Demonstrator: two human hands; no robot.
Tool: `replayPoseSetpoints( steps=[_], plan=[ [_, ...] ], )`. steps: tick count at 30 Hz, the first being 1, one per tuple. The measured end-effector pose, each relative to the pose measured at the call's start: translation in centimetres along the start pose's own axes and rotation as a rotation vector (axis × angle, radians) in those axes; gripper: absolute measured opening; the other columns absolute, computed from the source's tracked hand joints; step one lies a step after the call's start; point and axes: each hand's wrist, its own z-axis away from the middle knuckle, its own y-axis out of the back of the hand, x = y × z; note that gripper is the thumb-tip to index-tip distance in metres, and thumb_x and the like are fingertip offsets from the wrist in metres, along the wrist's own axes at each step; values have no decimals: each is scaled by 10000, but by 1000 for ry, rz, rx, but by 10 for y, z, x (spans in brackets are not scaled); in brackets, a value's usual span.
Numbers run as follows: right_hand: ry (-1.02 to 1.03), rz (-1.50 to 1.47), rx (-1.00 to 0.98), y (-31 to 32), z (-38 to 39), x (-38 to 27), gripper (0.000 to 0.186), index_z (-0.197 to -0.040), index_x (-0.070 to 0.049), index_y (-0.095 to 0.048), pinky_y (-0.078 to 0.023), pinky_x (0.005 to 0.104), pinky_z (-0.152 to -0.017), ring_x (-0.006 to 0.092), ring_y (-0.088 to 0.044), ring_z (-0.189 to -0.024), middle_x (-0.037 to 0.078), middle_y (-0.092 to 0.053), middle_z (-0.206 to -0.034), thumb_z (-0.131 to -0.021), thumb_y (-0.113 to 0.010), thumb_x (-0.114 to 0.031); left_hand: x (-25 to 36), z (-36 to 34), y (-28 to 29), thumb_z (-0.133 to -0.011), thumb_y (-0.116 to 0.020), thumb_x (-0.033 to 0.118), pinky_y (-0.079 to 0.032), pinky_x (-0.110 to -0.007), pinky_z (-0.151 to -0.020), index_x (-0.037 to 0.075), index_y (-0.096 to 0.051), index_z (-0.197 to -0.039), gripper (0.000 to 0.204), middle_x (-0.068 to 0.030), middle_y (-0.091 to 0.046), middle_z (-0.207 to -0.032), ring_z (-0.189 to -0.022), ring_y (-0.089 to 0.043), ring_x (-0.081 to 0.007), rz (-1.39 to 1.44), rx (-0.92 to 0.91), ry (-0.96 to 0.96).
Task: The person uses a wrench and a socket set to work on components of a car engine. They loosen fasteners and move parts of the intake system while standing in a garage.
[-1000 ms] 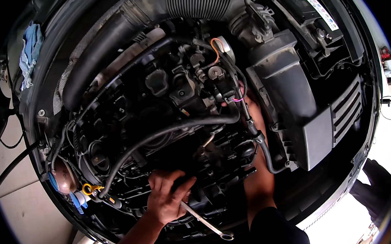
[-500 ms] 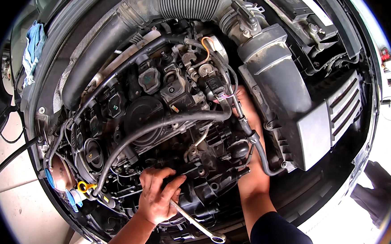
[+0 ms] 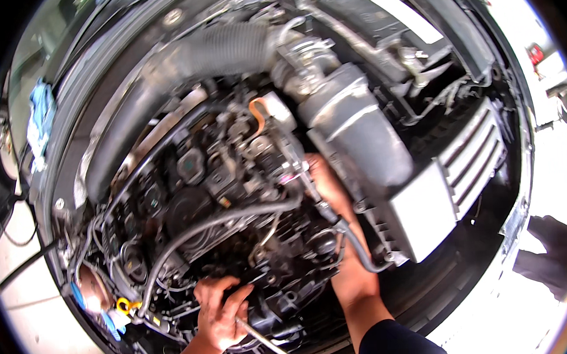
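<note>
My left hand [image 3: 219, 311] is clamped on a metal wrench [image 3: 272, 346], whose ring end trails below my knuckles. My right hand [image 3: 339, 238] reaches up behind a black hose [image 3: 356, 250]; its grip I cannot tell.

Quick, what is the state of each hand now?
Left hand: closed around a slim silver metal ring-end wrench.
Right hand: reaches deep between black engine parts; fingers hidden, so its state cannot be told.
</note>
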Motion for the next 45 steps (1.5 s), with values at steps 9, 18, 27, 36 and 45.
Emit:
replayPoseSetpoints(
  steps=[9,18,27,36,45],
  plan=[
    [-12,-50,-152,4,-5,30,177,-946,-32,-692,-498,258,-743,87,-607,-816,-7,-684,-863,-802,-789,-63,2,5,-1,-805,-616,168,-369,-480,-874,104,-653,-1078,283,-116,-554,-1067,-958,-530,-313,-9,-22,60],
    [82,-14,-30,-7,-9,17,204,-940,-58,-676,-448,232,-630,37,-526,-698,-74,-625,-783,-753,-668,23,-1,2,1,-726,-652,93,-370,-457,-875,97,-656,-1101,375,-111,-556,-1093,-971,-531,-315,8,-8,25],
    [44,-134,-24,-6,-1,26,63,-905,-79,-653,-330,192,-465,4,-451,-534,-98,-529,-638,-864,-697,-98,-4,4,-2,-684,-667,72,-374,-453,-861,107,-651,-1103,421,-103,-557,-1100,-952,-529,-313,0,17,3],
    [66,-9,12,-1,4,15,221,-1007,-62,-632,-385,242,-552,51,-499,-643,-69,-573,-763,-825,-748,-111,-2,2,-1,-682,-665,103,-379,-455,-850,119,-655,-1091,409,-103,-552,-1112,-954,-521,-325,0,8,5],
    [-12,133,11,4,-7,26,446,-1169,-44,-614,-494,285,-713,110,-587,-842,-9,-650,-978,-777,-814,-114,-4,10,-2,-680,-665,126,-385,-410,-804,155,-679,-1089,410,-79,-537,-1031,-865,-495,-267,-33,-8,34]
  ],
)
